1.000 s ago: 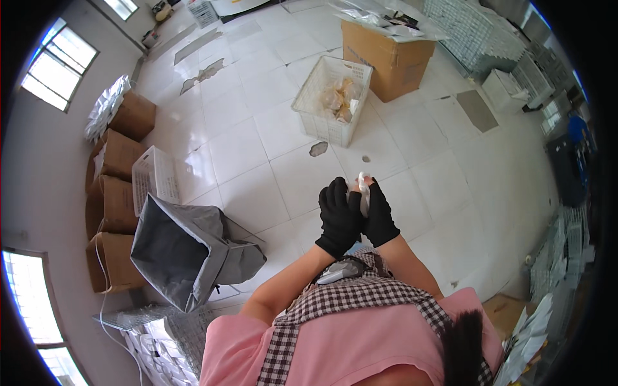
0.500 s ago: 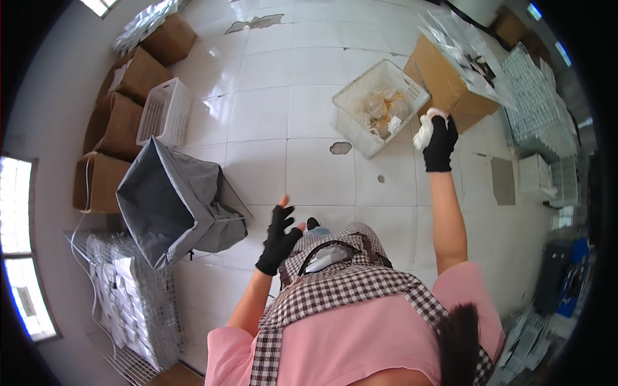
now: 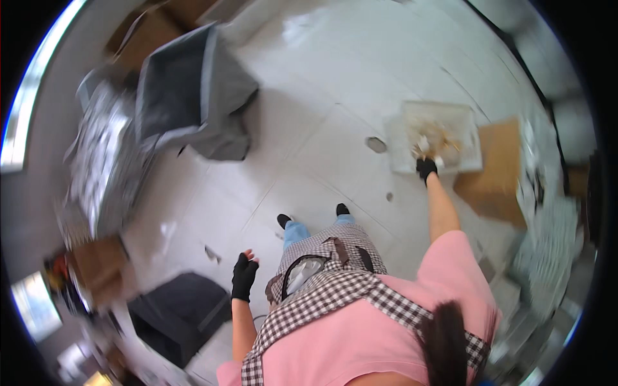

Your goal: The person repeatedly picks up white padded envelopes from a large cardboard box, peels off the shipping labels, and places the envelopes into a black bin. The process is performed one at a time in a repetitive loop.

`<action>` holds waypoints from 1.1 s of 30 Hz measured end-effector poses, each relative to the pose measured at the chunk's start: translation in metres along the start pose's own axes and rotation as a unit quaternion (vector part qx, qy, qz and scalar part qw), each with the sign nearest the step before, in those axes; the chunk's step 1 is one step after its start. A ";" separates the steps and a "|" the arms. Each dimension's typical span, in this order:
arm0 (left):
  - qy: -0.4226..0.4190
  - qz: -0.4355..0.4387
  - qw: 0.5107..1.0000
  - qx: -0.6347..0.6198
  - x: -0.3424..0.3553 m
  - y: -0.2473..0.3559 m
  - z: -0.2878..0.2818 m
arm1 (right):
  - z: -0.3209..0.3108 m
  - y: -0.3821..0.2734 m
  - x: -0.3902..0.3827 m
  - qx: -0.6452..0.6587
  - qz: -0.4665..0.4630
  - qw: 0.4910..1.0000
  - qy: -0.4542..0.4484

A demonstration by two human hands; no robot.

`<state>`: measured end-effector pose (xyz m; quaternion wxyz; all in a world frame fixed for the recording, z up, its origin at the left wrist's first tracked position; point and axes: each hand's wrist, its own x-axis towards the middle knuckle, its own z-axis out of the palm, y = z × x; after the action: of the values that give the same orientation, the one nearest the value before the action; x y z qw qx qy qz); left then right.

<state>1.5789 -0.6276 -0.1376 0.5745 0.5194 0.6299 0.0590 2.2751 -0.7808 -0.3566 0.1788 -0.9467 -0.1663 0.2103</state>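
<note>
My right hand [image 3: 426, 168], in a black fingerless glove, reaches out to the near edge of a white plastic crate [image 3: 476, 138]. Pale wrappings and brownish clear plastic scraps [image 3: 444, 141] lie in the crate. White crumpled bits show close by that hand, but its fingers are hidden and smeared, so I cannot tell whether it holds any. My left hand [image 3: 244, 275], gloved the same way, hangs beside my checked apron [image 3: 335, 289]. Its fingers are loosely bent and apart, with nothing in them.
A brown carton [image 3: 492, 170] stands against the crate's right side. At the upper left is a grey fabric bin [image 3: 225, 96], with a blurred silvery stack [image 3: 106, 154] beside it. A black box-like thing [image 3: 174, 315] sits at the lower left.
The view has turned, carrying the grey bin upward and the crate rightward. My right hand, which held a white crumpled thing beside the crate, has moved to the crate's near edge.
</note>
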 end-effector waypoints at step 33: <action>0.624 -0.122 0.363 -0.682 -0.222 -0.543 -0.333 | 0.679 -0.862 -1.093 -0.138 -0.381 0.484 -0.775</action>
<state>0.9550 -0.8602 -0.2446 0.1769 -0.3167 0.6097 0.7047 0.8218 -0.2655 -0.2102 -0.0928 -0.2566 -0.6093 0.7445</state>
